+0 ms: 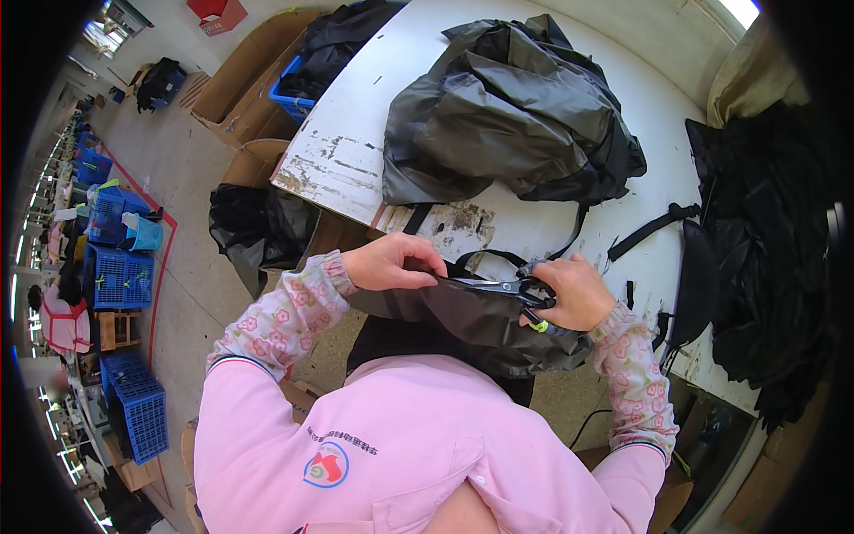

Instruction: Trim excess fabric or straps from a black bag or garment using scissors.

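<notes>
Two hands meet over one dark fabric piece (463, 320), held up at our chest, just in front of the near edge of the white table (356, 169). Our left hand (391, 262) pinches the fabric's upper left edge between thumb and fingers, and we judge the pinch is there to pull the cloth taut so the blades have a firm edge to bite. Our right hand (578, 292) is closed around the handles of the black scissors (503, 287), fingers through the loops; the blades point left toward the pinching hand and lie right along the top edge of the fabric, touching it or nearly so. Whether the blades are parted we cannot tell.

The fabric hangs between the two hands and sags below them onto our pink jacket, so its weight rests against us and not on the table. A thin black strap (498, 258) arcs just beyond the scissors, near the table edge.

Farther off, a heap of grey-black garments (511, 116) sits on the table, well apart from the hands. To the right lies a pile of black material (765, 258), with a loose strap (649, 231) beside it. On the floor to the left are a black bag (258, 227), cardboard boxes (245, 84) and blue crates (120, 276).
</notes>
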### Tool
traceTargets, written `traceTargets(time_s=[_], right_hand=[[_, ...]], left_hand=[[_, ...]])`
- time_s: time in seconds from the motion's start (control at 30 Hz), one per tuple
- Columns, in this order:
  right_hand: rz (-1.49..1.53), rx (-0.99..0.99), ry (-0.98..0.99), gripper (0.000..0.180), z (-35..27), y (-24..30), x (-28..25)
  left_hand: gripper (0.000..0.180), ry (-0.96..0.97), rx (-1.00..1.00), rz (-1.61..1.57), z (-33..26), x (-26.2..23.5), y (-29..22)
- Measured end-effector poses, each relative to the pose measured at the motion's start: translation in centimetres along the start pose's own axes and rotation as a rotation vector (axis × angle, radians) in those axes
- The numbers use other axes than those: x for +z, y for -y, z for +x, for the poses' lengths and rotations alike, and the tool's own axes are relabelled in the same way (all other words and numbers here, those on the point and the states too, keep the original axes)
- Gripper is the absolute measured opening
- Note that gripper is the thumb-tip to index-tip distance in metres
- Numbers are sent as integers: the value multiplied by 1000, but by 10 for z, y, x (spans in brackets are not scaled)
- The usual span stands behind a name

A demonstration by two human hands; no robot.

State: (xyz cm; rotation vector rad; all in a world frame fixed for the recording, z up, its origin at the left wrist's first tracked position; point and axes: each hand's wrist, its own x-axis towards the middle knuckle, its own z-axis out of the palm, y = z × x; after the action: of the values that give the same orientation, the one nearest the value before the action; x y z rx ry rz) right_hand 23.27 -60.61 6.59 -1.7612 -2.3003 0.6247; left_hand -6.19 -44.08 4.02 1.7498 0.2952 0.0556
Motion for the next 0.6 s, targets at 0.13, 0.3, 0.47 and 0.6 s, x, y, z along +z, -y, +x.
traceTargets(time_s=[0.13, 0.3, 0.47, 0.6], right_hand=[[20, -31, -43, 52, 4, -1, 7], [29, -14, -10, 50, 6, 3, 5], [32, 18, 1, 49, 3, 3, 4], [17, 19, -31, 49, 3, 6, 2]], left_hand=[[16, -4, 14, 30, 0, 0, 0], [17, -1, -10, 29, -1, -1, -1], [19, -2, -39, 16, -2, -2, 0], [18, -5, -1, 35, -1, -1, 1]])
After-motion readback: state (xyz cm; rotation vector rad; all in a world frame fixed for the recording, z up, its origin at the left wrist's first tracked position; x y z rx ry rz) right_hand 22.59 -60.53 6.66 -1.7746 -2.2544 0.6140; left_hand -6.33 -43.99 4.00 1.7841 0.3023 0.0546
